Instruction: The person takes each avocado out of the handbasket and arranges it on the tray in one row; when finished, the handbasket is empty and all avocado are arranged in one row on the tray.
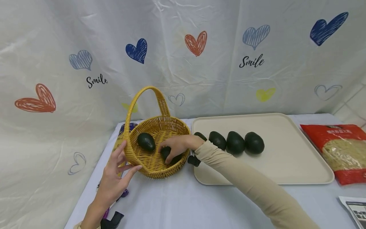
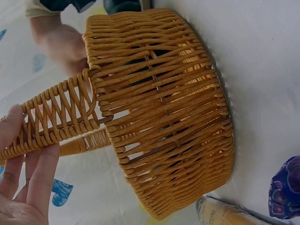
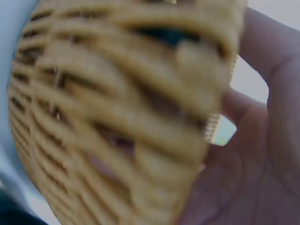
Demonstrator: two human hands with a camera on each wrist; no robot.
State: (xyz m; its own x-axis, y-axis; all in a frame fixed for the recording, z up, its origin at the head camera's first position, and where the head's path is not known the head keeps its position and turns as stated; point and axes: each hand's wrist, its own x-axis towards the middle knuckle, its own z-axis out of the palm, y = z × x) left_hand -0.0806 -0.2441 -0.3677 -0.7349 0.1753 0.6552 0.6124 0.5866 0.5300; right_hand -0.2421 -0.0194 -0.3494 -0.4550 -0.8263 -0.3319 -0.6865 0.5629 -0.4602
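Note:
A yellow wicker basket (image 1: 155, 173) with a tall hoop handle stands on the left part of the table. My left hand (image 1: 112, 178) holds its handle near the base; in the left wrist view the thumb and fingers (image 2: 43, 173) lie on either side of the woven band. Inside the basket one dark green avocado (image 1: 146, 142) lies to the left. My right hand (image 1: 175, 146) reaches over the right rim, fingers curled round a second avocado (image 1: 165, 152) near the basket's floor. In the right wrist view the wicker wall (image 3: 117, 93) hides most of what that hand grips.
A beige tray (image 1: 291, 152) right of the basket bears several avocados (image 1: 235, 142) in a row, partly hidden by my right sleeve. Beyond it lies a red bag (image 1: 343, 149). Packages (image 2: 225, 213) sit left of the basket, and a printed sheet (image 1: 355, 206) lies at the right front.

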